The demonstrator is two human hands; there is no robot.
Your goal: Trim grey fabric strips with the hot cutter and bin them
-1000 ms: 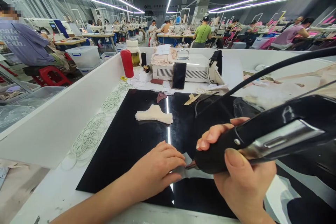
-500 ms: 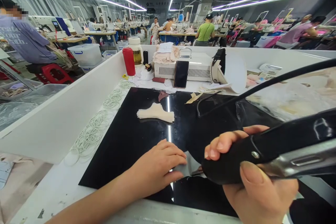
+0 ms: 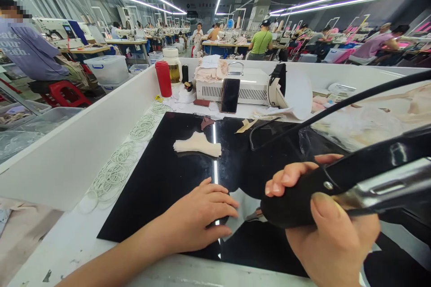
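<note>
My right hand point(image 3: 323, 215) is wrapped round a black hand-held tool point(image 3: 292, 197) with a metal lever along its side, the thumb on the front of the lever. A small metal tip pokes from its front end and touches or nearly touches a grey piece of fabric point(image 3: 243, 208) on the glossy black board point(image 3: 161, 188). My left hand point(image 3: 205, 215) rests at the left edge of that piece, fingers stretched out and apart from the thumb, the fingertips on the fabric. Farther back lies a cream stack of cut fabric point(image 3: 198, 144).
Coils of pale green cord point(image 3: 114, 166) line the left side. At the back stand a red cup point(image 3: 163, 79), a phone point(image 3: 230, 95) and a white vented box point(image 3: 249, 83). A black cable point(image 3: 336, 107) arches over the right side. A white wall point(image 3: 84, 143) borders the table.
The grey fabric now lies flatter, with more of it showing between my hands. My left fingers have spread a little on it. The tool has shifted only slightly.
</note>
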